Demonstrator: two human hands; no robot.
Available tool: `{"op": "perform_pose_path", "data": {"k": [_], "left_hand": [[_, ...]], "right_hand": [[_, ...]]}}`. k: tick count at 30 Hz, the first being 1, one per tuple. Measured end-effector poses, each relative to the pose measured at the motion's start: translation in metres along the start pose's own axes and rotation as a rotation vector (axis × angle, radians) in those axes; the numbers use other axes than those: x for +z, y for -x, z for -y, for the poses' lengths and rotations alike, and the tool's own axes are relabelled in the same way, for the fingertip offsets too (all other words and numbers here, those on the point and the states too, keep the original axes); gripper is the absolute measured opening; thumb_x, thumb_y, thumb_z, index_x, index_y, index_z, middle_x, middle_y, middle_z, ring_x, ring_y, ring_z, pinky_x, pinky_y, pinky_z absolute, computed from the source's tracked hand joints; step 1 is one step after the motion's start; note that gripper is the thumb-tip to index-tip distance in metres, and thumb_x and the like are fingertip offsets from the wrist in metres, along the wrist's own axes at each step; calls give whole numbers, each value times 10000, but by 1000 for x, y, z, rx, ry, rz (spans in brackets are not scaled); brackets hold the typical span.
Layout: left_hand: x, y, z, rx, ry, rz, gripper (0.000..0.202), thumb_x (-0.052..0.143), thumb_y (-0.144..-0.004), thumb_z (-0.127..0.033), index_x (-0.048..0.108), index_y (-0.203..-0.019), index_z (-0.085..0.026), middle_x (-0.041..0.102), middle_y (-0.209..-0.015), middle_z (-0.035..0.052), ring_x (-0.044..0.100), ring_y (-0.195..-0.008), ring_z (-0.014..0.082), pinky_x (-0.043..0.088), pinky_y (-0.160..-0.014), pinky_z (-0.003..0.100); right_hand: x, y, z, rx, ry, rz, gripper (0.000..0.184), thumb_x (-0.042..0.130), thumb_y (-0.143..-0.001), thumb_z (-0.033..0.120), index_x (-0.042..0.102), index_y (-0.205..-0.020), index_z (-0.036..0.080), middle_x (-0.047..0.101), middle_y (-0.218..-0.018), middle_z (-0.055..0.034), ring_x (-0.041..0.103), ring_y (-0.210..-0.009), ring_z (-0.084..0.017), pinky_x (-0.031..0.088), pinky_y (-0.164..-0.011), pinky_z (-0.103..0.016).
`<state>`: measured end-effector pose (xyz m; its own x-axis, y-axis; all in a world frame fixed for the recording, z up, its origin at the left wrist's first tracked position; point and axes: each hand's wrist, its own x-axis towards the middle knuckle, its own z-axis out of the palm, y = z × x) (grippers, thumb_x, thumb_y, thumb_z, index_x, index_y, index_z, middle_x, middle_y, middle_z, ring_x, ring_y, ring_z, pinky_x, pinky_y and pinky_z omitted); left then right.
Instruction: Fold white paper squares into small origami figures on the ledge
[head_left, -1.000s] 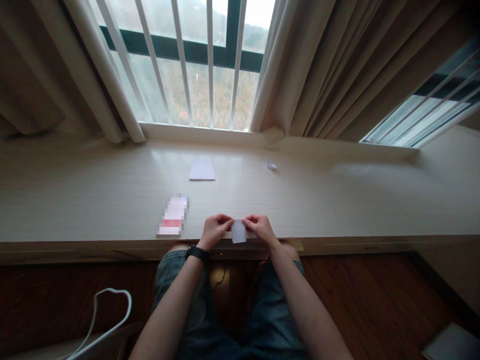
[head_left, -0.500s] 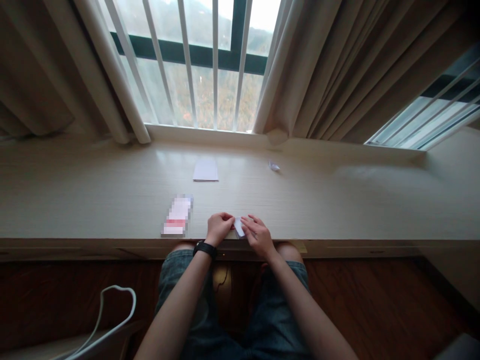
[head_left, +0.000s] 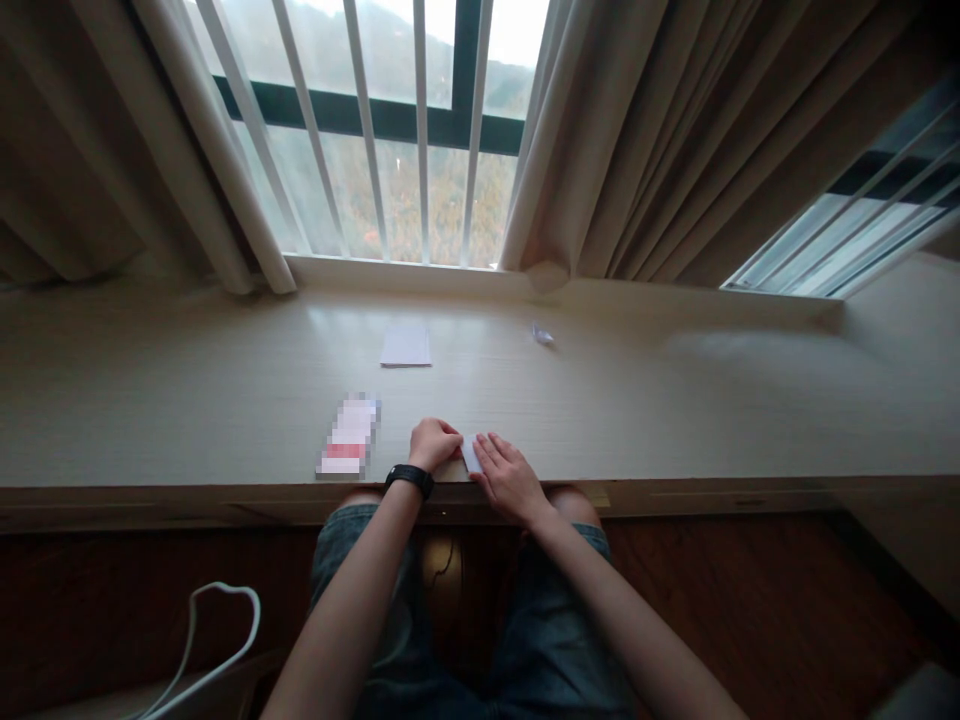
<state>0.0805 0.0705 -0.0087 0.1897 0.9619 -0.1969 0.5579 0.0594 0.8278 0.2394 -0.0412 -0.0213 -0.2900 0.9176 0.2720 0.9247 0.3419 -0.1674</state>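
A small white piece of paper (head_left: 470,456) lies at the table's front edge, between my two hands. At its left side my left hand (head_left: 435,444) is closed, thumb and fingers pinching the edge of the paper. My right hand (head_left: 511,482) rests on the paper's right part with its fingers stretched out and close together, covering much of it. How the paper is folded under those fingers is hidden.
Left of my hands lies a blurred-out phone-shaped item (head_left: 349,436). Farther back are a flat stack of white paper (head_left: 406,346) and a small folded paper piece (head_left: 541,335). The pale table (head_left: 675,400) runs below a barred window. A white chair frame (head_left: 255,610) stands lower left.
My right hand has flattened over the paper, its fingers now laid side by side. My left hand keeps pinching at the paper's left side. The whole view has shifted slightly.
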Motion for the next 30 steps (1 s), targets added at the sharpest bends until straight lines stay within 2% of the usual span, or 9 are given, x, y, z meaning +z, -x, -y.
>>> {"op": "perform_pose_path", "data": {"k": [5, 8, 11, 14, 18, 23, 26, 29, 30], "left_hand": [[-2, 0, -4, 8, -30, -7, 54, 677, -591, -205, 724, -600, -179, 661, -508, 56, 629, -554, 182, 437, -539, 239], [-4, 2, -10, 65, -106, -19, 59, 677, -628, -205, 730, -634, -180, 685, -569, 65, 643, -612, 191, 456, -609, 250], [-5, 12, -17, 201, -285, -56, 111, 635, -721, -215, 742, -732, -190, 728, -731, 84, 656, -721, 199, 465, -692, 262], [-2, 28, -20, 384, -443, -169, 198, 569, -815, -193, 727, -935, -195, 722, -944, 105, 644, -844, 216, 469, -771, 298], [5, 50, -17, 691, -573, -75, 196, 512, -894, -180, 702, -941, -194, 702, -1005, 99, 601, -967, 217, 435, -889, 328], [12, 63, -3, 749, -618, -119, 243, 522, -919, -217, 629, -1136, -216, 655, -1202, 74, 561, -1115, 234, 403, -931, 385], [13, 66, 5, 753, -615, -151, 261, 483, -943, -226, 605, -1173, -245, 631, -1260, 41, 546, -1166, 216, 386, -963, 387], [13, 68, 8, 742, -602, -173, 263, 467, -949, -218, 600, -1172, -257, 621, -1278, 28, 539, -1185, 205, 380, -974, 388], [14, 69, 8, 735, -596, -182, 259, 463, -949, -217, 602, -1164, -256, 622, -1275, 29, 540, -1184, 204, 380, -975, 389]], "right_hand": [[0, 3, -1, -46, 71, 43, 684, 433, -942, 501, 309, -1480, 98, 314, -1515, -168, 260, -1417, -318, 199, -1150, -498], [-1, 3, 1, -58, 92, 38, 686, 402, -951, 504, 301, -1479, 77, 311, -1513, -185, 247, -1423, -317, 158, -1159, -513], [1, 3, 3, -54, 102, 24, 681, 392, -954, 499, 309, -1473, 66, 324, -1503, -200, 243, -1424, -314, 136, -1162, -524], [4, 2, 5, -37, 107, 17, 700, 411, -945, 500, 309, -1467, 45, 313, -1503, -220, 220, -1430, -326, 116, -1160, -547], [5, 2, 8, -22, 74, 38, 722, 475, -917, 468, 299, -1466, 33, 287, -1513, -229, 185, -1440, -330, 96, -1163, -551], [-6, 1, 3, 19, -97, 71, 797, 591, -841, 444, 280, -1474, 74, 292, -1524, -199, 189, -1442, -306, 138, -1163, -532], [-16, 3, -8, 24, -286, 85, 645, 605, -843, 443, 435, -1396, 157, 414, -1475, -133, 290, -1407, -275, 225, -1146, -489], [-22, 6, -17, 123, -436, -8, 288, 537, -905, 384, 665, -1112, 229, 624, -1270, -67, 423, -1315, -243, 336, -1081, -424], [-23, 7, -19, 184, -450, -56, 242, 524, -915, 369, 702, -1006, 231, 675, -1170, -66, 482, -1249, -241, 366, -1046, -406]]}}
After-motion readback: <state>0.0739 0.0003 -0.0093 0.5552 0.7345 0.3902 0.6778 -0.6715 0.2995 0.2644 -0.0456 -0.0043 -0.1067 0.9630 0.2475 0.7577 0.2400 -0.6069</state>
